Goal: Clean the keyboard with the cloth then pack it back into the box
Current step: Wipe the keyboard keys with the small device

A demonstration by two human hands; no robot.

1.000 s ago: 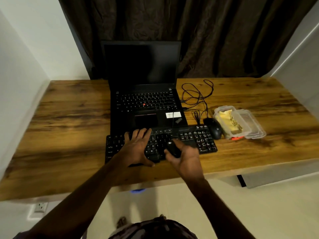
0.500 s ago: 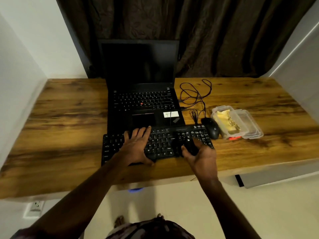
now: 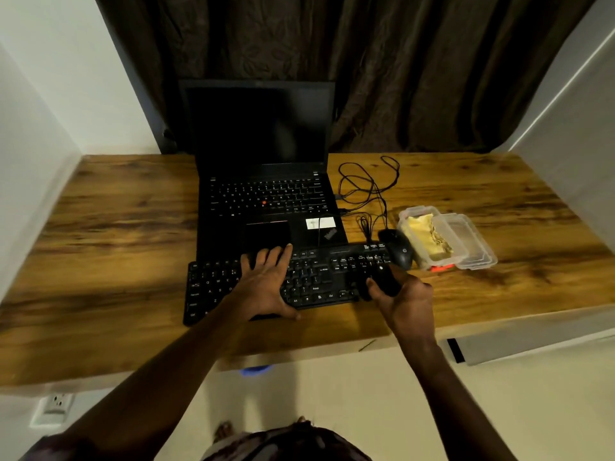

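Left hand (image 3: 266, 284): lies flat and spread on the keyboard (image 3: 309, 281), fingers open and gripping nothing, thumb at the near edge; this looks like a brace to keep the board from sliding.
Right hand (image 3: 404, 299): curled shut around a dark wad, apparently the cloth (image 3: 382, 282), pressed on the keys at the board's right end.
Keyboard: under both hands, on the desk (image 3: 100, 261), its far edge against the laptop (image 3: 266, 207).
Beyond the grip: a mouse (image 3: 397, 247) just past the cloth, then a clear plastic container (image 3: 446, 239).
Box: I cannot tell which thing it is.
Stage: wiping; packing not begun.
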